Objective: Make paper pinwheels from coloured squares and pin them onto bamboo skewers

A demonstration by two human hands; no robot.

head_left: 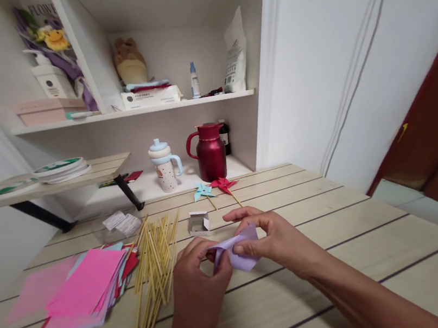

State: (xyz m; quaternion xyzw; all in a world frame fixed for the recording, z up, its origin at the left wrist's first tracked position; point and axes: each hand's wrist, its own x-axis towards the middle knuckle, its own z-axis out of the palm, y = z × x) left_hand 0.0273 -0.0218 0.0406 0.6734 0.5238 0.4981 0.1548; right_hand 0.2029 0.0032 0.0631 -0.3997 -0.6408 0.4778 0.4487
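Note:
Both hands hold a sheet of lilac paper above the table, its edges bent and curling up. My left hand pinches its left side between thumb and fingers. On the right side, my right hand grips the paper with the thumb in front and fingers behind. Left of my left hand lies a loose pile of thin wooden sticks. Beyond the hands sits a small open box. Farther back lie a light blue pinwheel and a red pinwheel, each on a stick.
A stack of coloured paper, pink on top, lies at the left by a clear container. At the back stand a red jug and a cup. A raised wooden stand holds rolls of tape.

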